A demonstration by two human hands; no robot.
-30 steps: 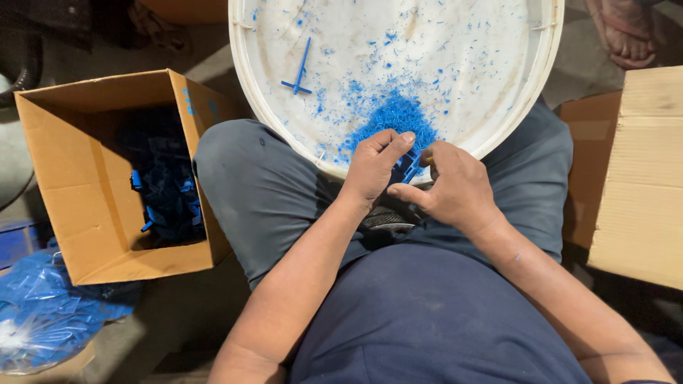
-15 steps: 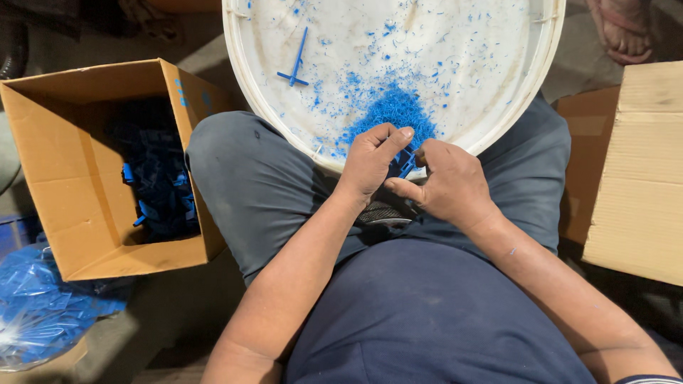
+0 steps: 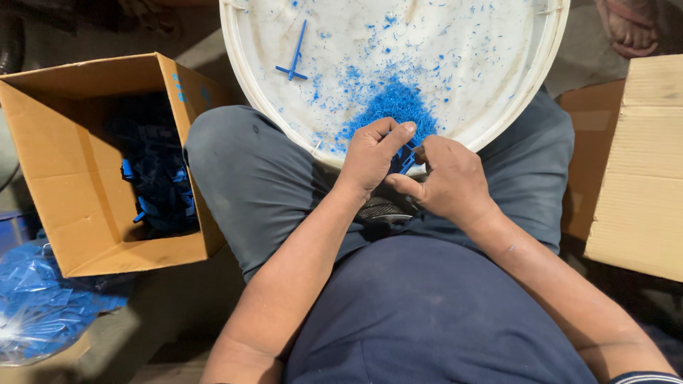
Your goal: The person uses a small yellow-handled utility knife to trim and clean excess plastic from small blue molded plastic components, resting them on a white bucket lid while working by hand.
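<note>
1. A small blue plastic part (image 3: 407, 161) sits pinched between both hands, just at the near rim of the white round tray (image 3: 498, 121) that rests across the person's lap.
2. The left hand (image 3: 371, 153) has its fingers (image 3: 398, 131) curled together over the part from above, thumb and forefinger closed onto it; how much of the part lies under them is hidden.
3. The right hand (image 3: 448, 179) grips the same part from the other side, its thumb (image 3: 398, 183) pressed in toward the left hand's fingers, so both hands are clamped on it with no gap showing.
4. Just beyond the hands, on the tray, lies a heap of blue shavings (image 3: 391, 103), with finer blue flecks scattered well across the tray; judging by that heap, a good deal of trimming looks done already.
5. Farther up the tray from the heap, well apart, lies a single blue T-shaped piece (image 3: 295, 58).
6. To the left of the tray stands an open cardboard box (image 3: 78, 206) partly filled with dark blue parts (image 3: 160, 188); which of these are finished I cannot tell.
7. Left of and nearer than the tray, below the box, lies a clear bag of blue pieces (image 3: 43, 306), which suggests more may be left.
</note>
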